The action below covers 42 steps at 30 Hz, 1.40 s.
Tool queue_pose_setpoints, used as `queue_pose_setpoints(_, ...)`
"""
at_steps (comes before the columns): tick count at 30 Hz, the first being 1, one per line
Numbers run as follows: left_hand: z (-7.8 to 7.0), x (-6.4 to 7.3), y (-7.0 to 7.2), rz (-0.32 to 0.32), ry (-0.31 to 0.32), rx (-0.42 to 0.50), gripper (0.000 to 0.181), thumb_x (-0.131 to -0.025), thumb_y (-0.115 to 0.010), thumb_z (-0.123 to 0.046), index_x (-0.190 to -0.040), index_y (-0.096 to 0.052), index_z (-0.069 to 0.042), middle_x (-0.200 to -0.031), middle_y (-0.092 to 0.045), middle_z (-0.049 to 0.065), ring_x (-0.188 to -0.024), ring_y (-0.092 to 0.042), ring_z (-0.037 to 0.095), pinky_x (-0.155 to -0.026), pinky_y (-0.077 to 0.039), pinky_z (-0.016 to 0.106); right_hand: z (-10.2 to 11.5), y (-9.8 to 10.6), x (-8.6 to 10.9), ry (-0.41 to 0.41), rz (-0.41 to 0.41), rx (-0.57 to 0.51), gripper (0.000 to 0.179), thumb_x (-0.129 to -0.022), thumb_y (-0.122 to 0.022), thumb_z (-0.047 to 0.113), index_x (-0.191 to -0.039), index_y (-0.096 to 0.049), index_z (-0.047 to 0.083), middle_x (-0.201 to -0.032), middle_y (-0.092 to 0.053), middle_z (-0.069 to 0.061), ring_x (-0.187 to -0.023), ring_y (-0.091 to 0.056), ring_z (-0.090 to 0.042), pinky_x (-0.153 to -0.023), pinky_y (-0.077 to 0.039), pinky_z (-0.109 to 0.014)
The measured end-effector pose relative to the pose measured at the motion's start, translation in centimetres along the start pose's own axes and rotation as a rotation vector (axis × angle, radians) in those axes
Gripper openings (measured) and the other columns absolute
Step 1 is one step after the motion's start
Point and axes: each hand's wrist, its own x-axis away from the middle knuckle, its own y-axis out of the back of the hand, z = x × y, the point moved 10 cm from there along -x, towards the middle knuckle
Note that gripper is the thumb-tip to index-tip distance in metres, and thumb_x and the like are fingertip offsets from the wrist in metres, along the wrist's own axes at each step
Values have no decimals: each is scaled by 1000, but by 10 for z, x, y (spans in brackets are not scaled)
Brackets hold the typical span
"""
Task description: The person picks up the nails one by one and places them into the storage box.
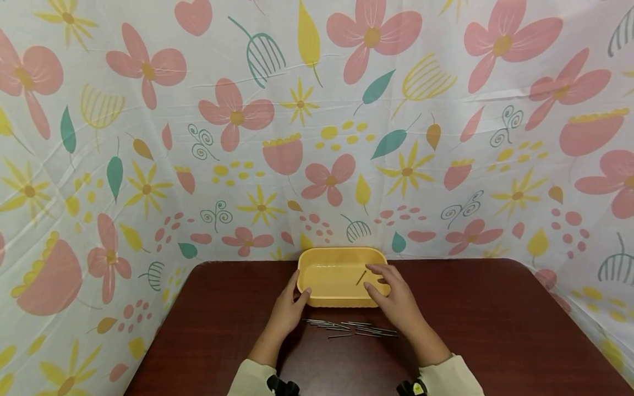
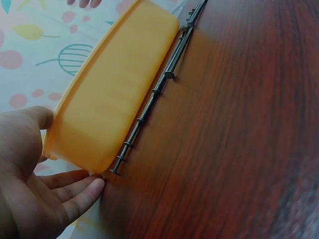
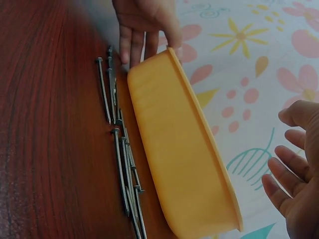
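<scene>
A yellow plastic tray (image 1: 342, 302) stands on the dark table near its far edge. My left hand (image 1: 287, 311) holds the tray's left end, thumb at the rim and fingers low along the outer wall. Over the right end of the tray is my right hand (image 1: 399, 301), fingers spread apart and nothing between them. A single nail (image 1: 361, 278) shows slanted within the tray's outline, close to the right fingertips. Several long metal nails (image 3: 123, 164) lie loosely in two bunches on the table along the tray's near side.
The reddish-brown wood-grain table (image 1: 495, 330) has rounded far corners. Behind it and at the sides hangs a white cloth (image 1: 307, 165) printed with pink, yellow and teal flowers and leaves. Both forearms reach in from the near edge, either side of the nails.
</scene>
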Motion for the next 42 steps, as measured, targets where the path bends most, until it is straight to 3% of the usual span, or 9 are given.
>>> queue_pose_setpoints(7,1,0,0,1,1,3,70,-104,-52,-48,-163,-22,-24,-162,-35,17,-128,-59,36,-92,-56,46,-4,-1,5,-21,9,2,37,-94,-74,14,-130,-66,12,-127,-61,-6,-105,-61,-20,-84,-58,-42)
queue_pose_setpoints(16,0,0,0,1,0,7,70,-104,-52,-47,-163,-22,-23,-163,-33,17,-129,-58,38,-94,-56,47,5,-1,13,52,9,-19,33,-91,-76,10,-123,-69,14,-116,-65,-2,-98,-63,-25,-69,-55,-34)
queue_pose_setpoints(26,0,0,1,1,8,5,71,-104,-52,-50,-163,-22,-24,-163,-33,16,-129,-58,38,-94,-56,48,7,-9,21,56,81,5,29,-89,-77,5,-115,-71,18,-102,-68,-3,-86,-61,-6,-74,-58,-35)
queue_pose_setpoints(37,-1,0,0,2,4,9,70,-104,-52,-48,-163,-22,-24,-163,-34,17,-128,-58,38,-94,-56,48,8,-22,33,40,217,41,20,-90,-77,11,-110,-73,14,-99,-67,7,-90,-64,-6,-82,-57,-31)
queue_pose_setpoints(42,-1,0,0,2,4,7,70,-104,-52,-48,-163,-22,-23,-163,-33,17,-129,-58,38,-94,-55,48,8,-27,38,79,249,71,21,-90,-77,10,-108,-73,19,-102,-68,6,-92,-65,-7,-83,-57,-34)
